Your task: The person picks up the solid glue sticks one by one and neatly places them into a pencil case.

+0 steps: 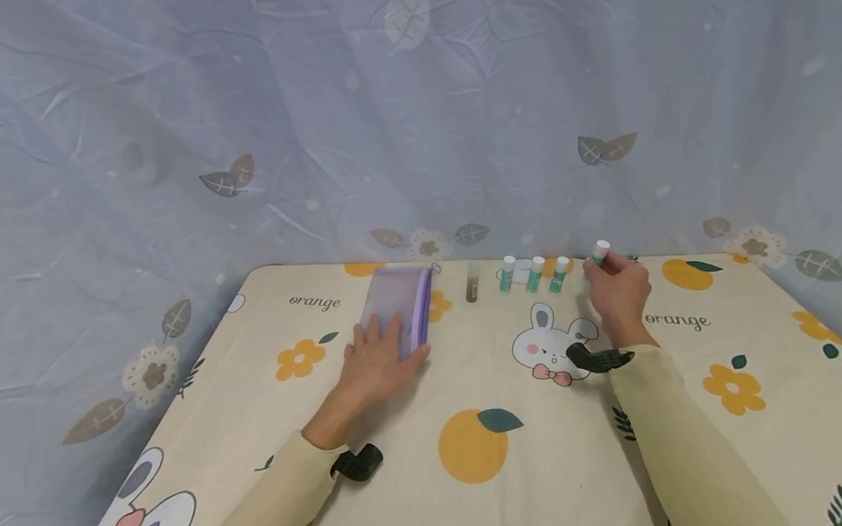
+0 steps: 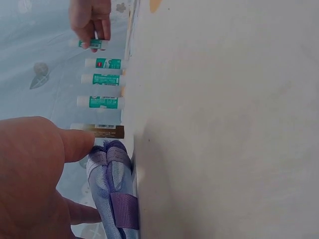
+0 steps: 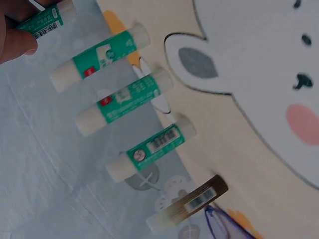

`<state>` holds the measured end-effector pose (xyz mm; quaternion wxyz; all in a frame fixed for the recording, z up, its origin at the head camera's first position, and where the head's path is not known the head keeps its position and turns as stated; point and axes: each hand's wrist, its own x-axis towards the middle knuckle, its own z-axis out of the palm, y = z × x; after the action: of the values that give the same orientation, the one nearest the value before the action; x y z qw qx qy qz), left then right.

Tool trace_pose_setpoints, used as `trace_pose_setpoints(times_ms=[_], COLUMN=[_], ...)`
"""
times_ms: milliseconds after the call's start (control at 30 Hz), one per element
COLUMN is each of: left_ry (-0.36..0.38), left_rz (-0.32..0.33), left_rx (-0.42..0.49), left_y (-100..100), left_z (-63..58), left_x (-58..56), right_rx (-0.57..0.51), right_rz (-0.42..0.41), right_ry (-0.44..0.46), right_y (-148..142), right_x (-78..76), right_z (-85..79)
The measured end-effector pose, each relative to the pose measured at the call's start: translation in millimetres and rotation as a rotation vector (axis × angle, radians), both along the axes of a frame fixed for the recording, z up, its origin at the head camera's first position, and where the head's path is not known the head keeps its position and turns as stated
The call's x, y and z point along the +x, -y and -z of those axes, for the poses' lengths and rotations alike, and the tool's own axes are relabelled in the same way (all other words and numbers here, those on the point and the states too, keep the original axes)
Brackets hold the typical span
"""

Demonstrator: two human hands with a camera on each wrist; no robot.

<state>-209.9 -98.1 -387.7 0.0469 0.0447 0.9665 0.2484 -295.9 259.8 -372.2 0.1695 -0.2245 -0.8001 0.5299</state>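
A purple mesh pouch (image 1: 394, 291) with a zip edge lies on the far left-middle of the table. My left hand (image 1: 377, 365) rests on its near part with spread fingers; in the left wrist view the thumb lies by the pouch's end. At the far right, my right hand (image 1: 620, 291) pinches a white-capped glue stick (image 1: 601, 250) with a green label. Left of it three similar glue sticks stand upright: one nearest (image 1: 558, 276), a middle one (image 1: 535, 275) and a farther one (image 1: 507, 275). Between these and the pouch stands a brown tube (image 1: 472, 284) with a pale top.
The table carries a cream cloth (image 1: 539, 460) printed with oranges, flowers and rabbits. A grey-blue patterned curtain (image 1: 416, 124) hangs right behind its far edge, close to the row of sticks. A black wrist camera (image 1: 358, 462) sits on the left wrist, another (image 1: 598, 359) on the right.
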Motion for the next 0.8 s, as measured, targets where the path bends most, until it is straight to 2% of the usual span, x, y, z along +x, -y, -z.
trace_pose_setpoints(times_ms=[233,400,800], left_ry=[0.011,0.015,0.029], left_rz=[0.004,0.007,0.005], left_rx=[0.003,0.009,0.016], left_y=[0.0,-0.3,0.5], left_z=[-1.2,-3.0,-3.9], left_x=[1.7,2.3,1.2], right_rx=[-0.025,-0.048,-0.166], right_rz=[-0.01,-0.011,-0.016], right_ry=[-0.059,-0.069,-0.092], right_y=[11.4,21.6,40.9], right_x=[-0.6,-0.2,-1.0], right_z=[-17.3,-27.9,-40.8])
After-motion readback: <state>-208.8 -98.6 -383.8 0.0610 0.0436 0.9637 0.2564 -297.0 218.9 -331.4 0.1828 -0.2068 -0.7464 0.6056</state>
